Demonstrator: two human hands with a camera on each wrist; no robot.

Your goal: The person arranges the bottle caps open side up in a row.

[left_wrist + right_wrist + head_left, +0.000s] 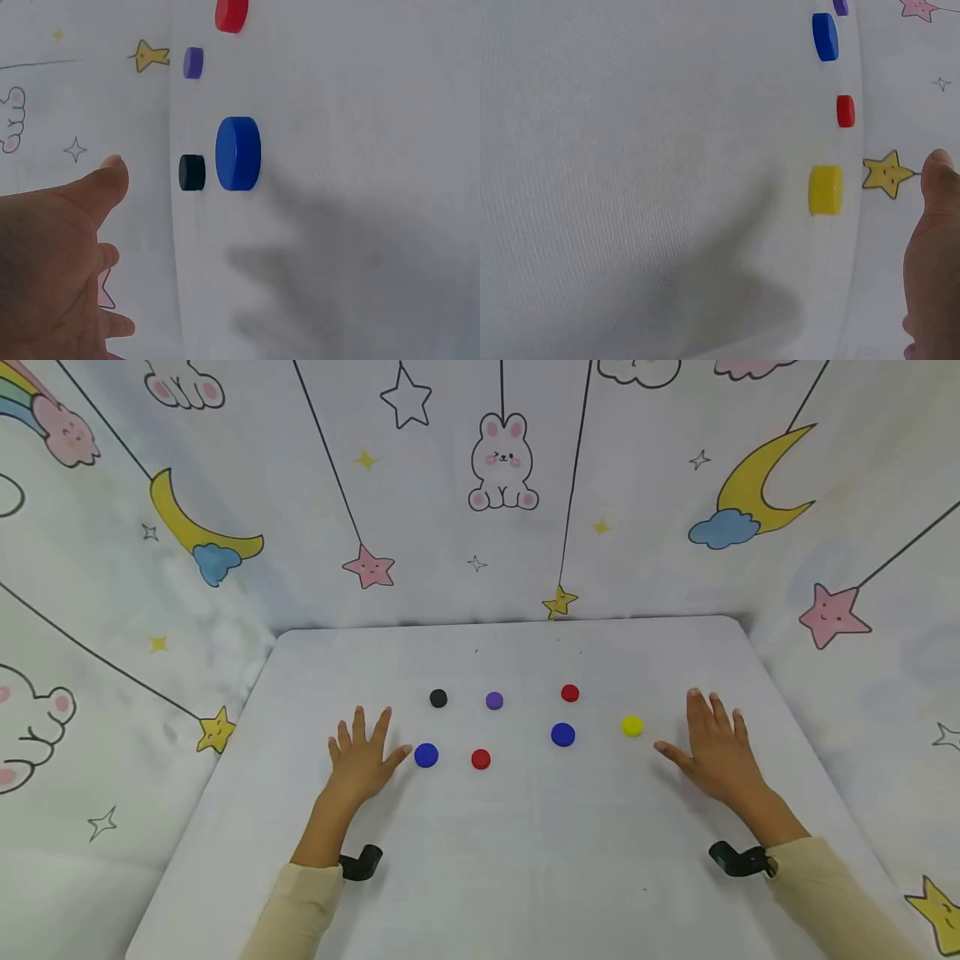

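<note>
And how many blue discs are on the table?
2. One blue disc lies near the left hand; the other lies between the nearer red disc and the yellow disc. No others show.

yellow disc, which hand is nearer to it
Right. The right hand is just right of the yellow disc; the left hand is much farther off, to its left.

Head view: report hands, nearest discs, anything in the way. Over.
Left hand empty, beside a blue disc. Right hand empty, nearest the yellow disc. Nothing visible between either hand and its disc.
</note>
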